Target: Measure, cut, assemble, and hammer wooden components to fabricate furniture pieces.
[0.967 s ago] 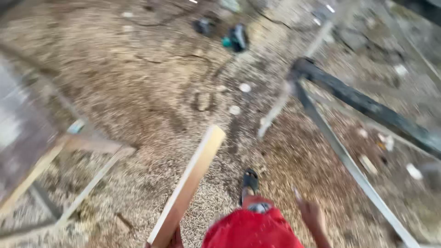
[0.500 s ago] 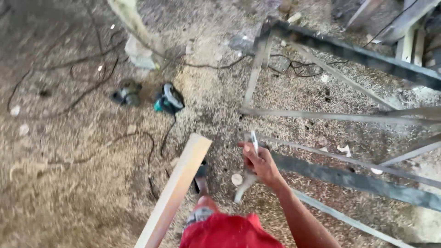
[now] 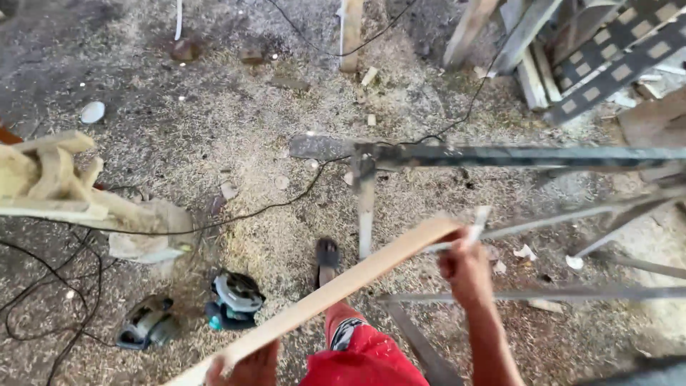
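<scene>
Left hand [image 3: 246, 366] and raised right hand [image 3: 466, 266] grip a slanted wooden plank [image 3: 336, 287]

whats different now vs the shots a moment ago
The right hand, free and then holding a small pale stick, has come up to the far end of the long pale wooden plank, stick still in its grip. The left hand now shows at the plank's near end. The plank stays held out over the sawdust-strewn ground.

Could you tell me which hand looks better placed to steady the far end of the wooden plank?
Probably the right hand: it is already at the wooden plank's far end; the left hand grips the near end.
</scene>
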